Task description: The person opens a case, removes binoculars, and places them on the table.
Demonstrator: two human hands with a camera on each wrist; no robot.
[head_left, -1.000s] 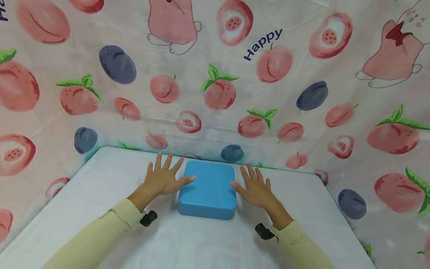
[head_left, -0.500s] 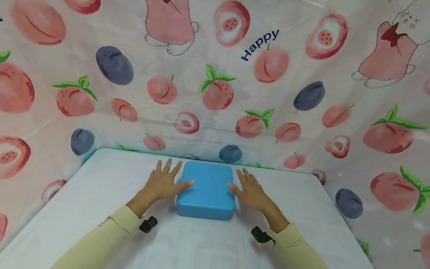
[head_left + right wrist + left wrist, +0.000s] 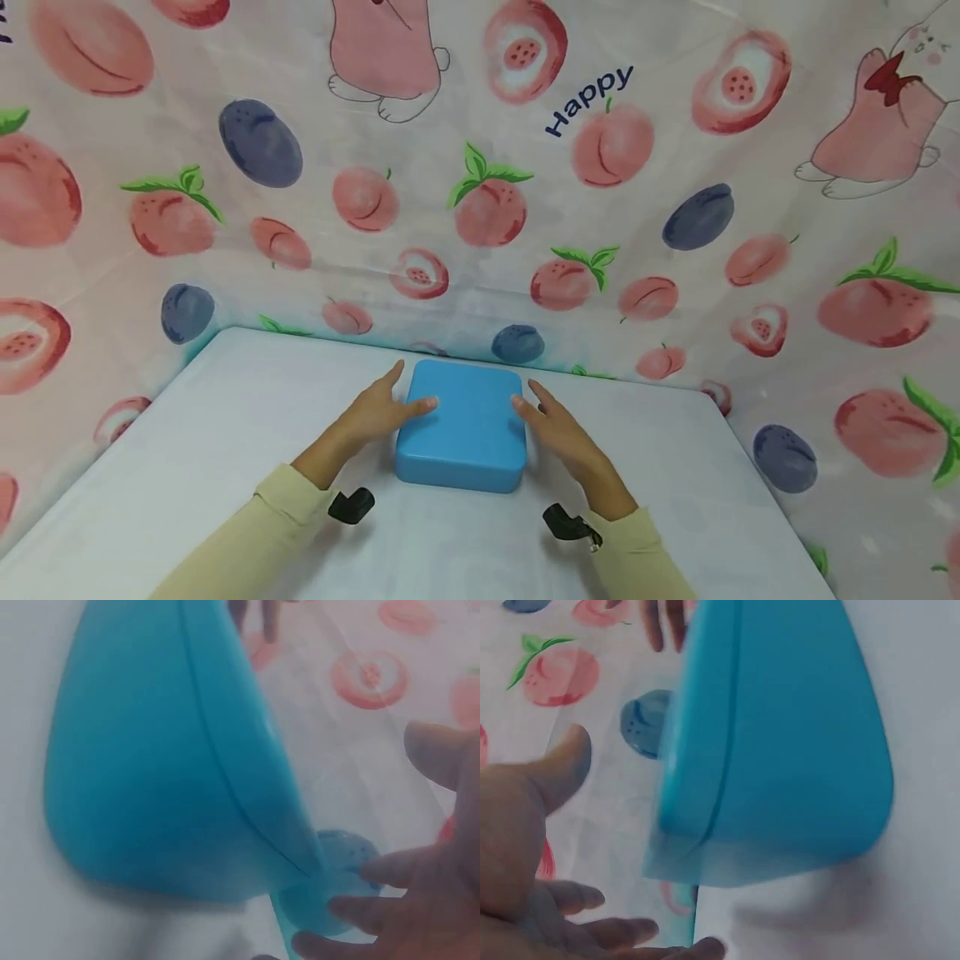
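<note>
A blue box [image 3: 465, 425] with rounded corners sits on the white table, and a seam line runs round its side in both wrist views. On its left is my left hand [image 3: 375, 414], palm turned toward the box, thumb reaching over the near top edge in the head view. My right hand [image 3: 557, 427] mirrors it on the other side, its thumb at the right edge of the top. In the left wrist view a gap shows between the left fingers [image 3: 622, 930] and the box wall. Likewise the right fingers [image 3: 375, 900] stand apart from the box in the right wrist view.
The white table [image 3: 247, 400] extends on both sides of the box. Behind it hangs a cloth backdrop [image 3: 420, 158] printed with peaches and rabbits, meeting the table's back edge. Black wrist cameras [image 3: 351, 506] hang below both sleeves.
Both hands were spread with palms down, fingers fanned out. They have since turned on edge so the palms face the box from either side. The box has stayed in place.
</note>
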